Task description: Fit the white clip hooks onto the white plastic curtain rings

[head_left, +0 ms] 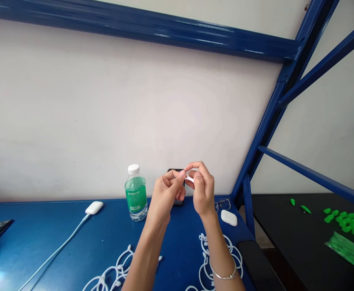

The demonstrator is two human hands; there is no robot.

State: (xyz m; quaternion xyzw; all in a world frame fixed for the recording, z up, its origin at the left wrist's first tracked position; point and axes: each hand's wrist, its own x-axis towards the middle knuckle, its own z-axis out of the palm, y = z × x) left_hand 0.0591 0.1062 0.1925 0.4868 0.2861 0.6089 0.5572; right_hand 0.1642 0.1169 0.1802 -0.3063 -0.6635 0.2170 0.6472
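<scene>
Small white piece (189, 178) is bridging our fingertips, its long axis slanting slightly down rightward; we are pinching its left end in our left hand (165, 193), our right hand (204, 190) curling closed around the other.

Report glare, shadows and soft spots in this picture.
Head view: bright glare at lower left on the blue tabletop, streaky sheen along the upper blue beam. Head view: a shadow beside the white cable. Head view: green pieces at far right look soft; left hand and right hand look fairly sharp.
</scene>
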